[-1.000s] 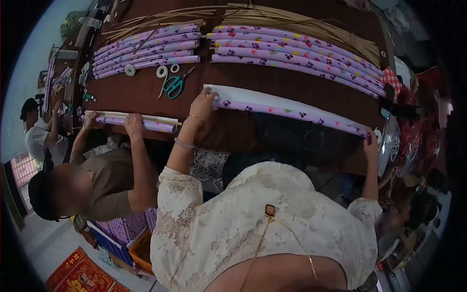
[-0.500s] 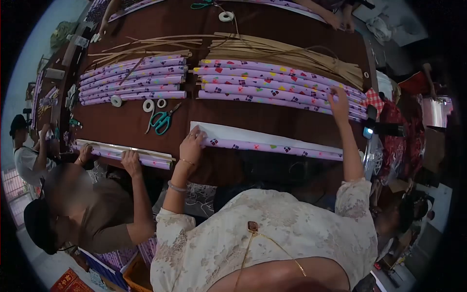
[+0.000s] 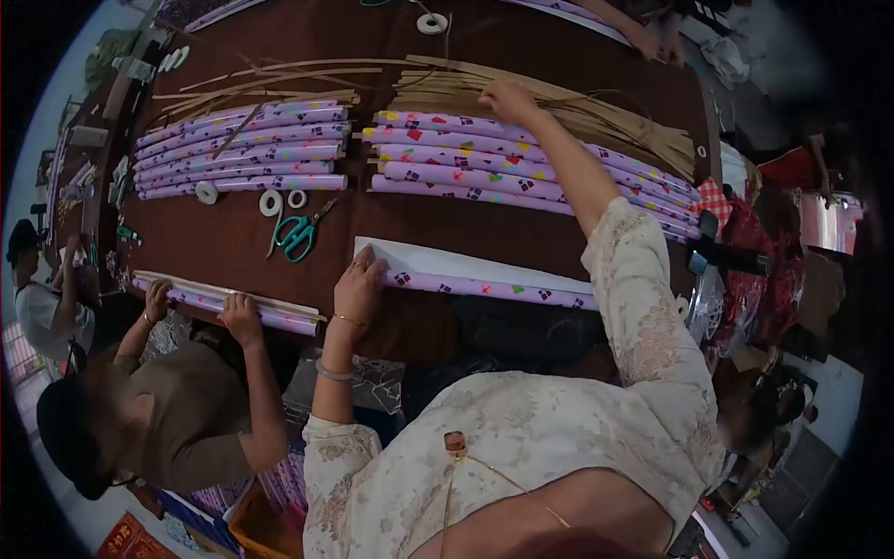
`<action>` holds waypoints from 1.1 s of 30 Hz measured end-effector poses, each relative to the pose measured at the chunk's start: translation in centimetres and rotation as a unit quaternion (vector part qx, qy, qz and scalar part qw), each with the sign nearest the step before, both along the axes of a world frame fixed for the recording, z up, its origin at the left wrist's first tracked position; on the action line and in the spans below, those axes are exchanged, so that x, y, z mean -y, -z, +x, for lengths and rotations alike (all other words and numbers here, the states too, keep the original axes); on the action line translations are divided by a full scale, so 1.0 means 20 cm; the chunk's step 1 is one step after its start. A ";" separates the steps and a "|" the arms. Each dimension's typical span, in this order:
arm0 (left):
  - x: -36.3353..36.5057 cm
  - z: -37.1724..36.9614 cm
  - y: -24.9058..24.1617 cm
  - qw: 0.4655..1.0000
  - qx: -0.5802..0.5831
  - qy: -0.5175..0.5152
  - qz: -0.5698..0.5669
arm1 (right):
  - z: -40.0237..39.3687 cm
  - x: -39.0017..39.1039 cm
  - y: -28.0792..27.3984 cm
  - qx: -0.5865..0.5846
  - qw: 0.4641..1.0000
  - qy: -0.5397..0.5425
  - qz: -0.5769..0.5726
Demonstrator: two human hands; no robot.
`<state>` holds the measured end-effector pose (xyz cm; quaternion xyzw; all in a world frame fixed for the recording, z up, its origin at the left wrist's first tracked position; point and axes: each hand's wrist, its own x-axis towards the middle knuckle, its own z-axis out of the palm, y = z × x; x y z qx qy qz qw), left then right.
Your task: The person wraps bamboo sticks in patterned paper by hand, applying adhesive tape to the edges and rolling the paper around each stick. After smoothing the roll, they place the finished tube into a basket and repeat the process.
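Note:
My left hand (image 3: pixel 358 287) is closed on the left end of a sheet of purple patterned paper (image 3: pixel 484 287), partly rolled along its near edge, with its white back (image 3: pixel 447 262) showing. My right hand (image 3: pixel 510 100) reaches across the table over the pile of flat tan strips (image 3: pixel 438 84). Its fingers are curled down at the strips; whether one is between them is hidden. Below that forearm lie several finished-looking purple patterned rolls (image 3: pixel 466 154) side by side. My right sleeve covers the right end of the paper.
A second bundle of purple rolls (image 3: pixel 242 154) lies to the left. Teal-handled scissors (image 3: pixel 298 235) and white tape rolls (image 3: pixel 271 202) are on the brown table (image 3: pixel 186 233). At left, a co-worker's hands (image 3: pixel 242 320) hold another roll (image 3: pixel 279 321). Another person's hands (image 3: pixel 652 42) are at the far edge.
My right hand has moved left and farther across the table, from the right end of the rolls to the tan strips. My left hand stays at the paper's left end.

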<state>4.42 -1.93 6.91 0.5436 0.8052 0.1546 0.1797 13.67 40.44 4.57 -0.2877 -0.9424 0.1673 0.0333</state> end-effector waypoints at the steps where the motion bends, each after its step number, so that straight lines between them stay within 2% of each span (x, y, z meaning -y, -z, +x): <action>1: 0.00 0.00 -0.01 1.000 -0.002 0.006 0.009 | 0.00 0.02 -0.04 0.025 0.999 0.018 0.014; 3: 0.03 -0.03 0.06 0.998 -0.015 0.028 0.051 | 0.02 -0.01 -0.02 -0.022 1.000 0.008 0.018; 5: 0.04 -0.05 0.07 0.998 -0.028 0.024 0.045 | 0.04 0.00 -0.09 -0.103 0.990 0.071 -0.061; 9: 0.02 -0.03 0.05 0.999 -0.007 0.034 0.015 | 0.07 -0.04 -0.12 -0.124 0.988 0.093 0.003; 11: 0.02 -0.02 0.04 0.999 0.005 0.034 0.005 | 0.08 -0.07 -0.16 -0.327 0.935 0.117 -0.071; 12: 0.02 -0.02 0.07 0.999 -0.004 0.032 0.005 | 0.10 -0.08 -0.24 -0.359 0.918 0.139 -0.091; 14: 0.02 -0.04 0.14 0.999 -0.022 0.041 0.009 | 0.21 -0.15 -0.41 -0.353 0.902 0.137 0.206; 17: 0.01 -0.02 0.12 0.999 -0.025 0.038 0.010 | 0.44 -0.15 -0.87 -0.382 0.806 0.113 0.437; 19: 0.01 -0.02 0.10 0.999 -0.016 0.038 0.001 | 0.71 -0.01 -1.16 -0.254 0.788 0.154 0.539; 21: -0.01 -0.02 0.12 0.999 -0.008 0.037 -0.008 | 1.08 0.06 -1.40 -0.153 0.816 0.156 0.535; 22: -0.01 -0.02 0.14 0.999 -0.031 0.035 0.002 | 1.20 0.29 -1.54 -0.048 0.851 0.269 0.448; 23: -0.01 -0.03 0.16 0.998 -0.053 0.032 0.008 | 1.52 0.22 -1.54 -0.040 0.814 0.201 0.543; 24: -0.01 -0.04 0.15 0.998 -0.054 0.036 0.005 | 1.56 0.56 -1.67 0.112 0.797 0.297 0.514; 26: -0.02 -0.02 0.12 1.000 -0.016 0.015 0.013 | 1.88 0.86 -1.77 0.158 0.806 0.294 0.489; 27: -0.04 -0.01 0.13 1.000 -0.007 0.022 0.001 | 1.99 1.03 -1.81 0.176 0.819 0.286 0.465; 29: -0.03 -0.02 0.19 0.997 -0.041 0.000 0.058 | 2.10 1.34 -1.93 0.221 0.858 0.267 0.379; 31: -0.03 -0.04 0.29 0.987 -0.041 0.011 0.158 | 2.10 1.62 -1.99 0.256 0.906 0.230 0.245; 33: -0.06 -0.02 0.31 0.993 -0.058 -0.014 0.106 | 2.03 1.78 -2.01 0.274 0.943 0.179 0.063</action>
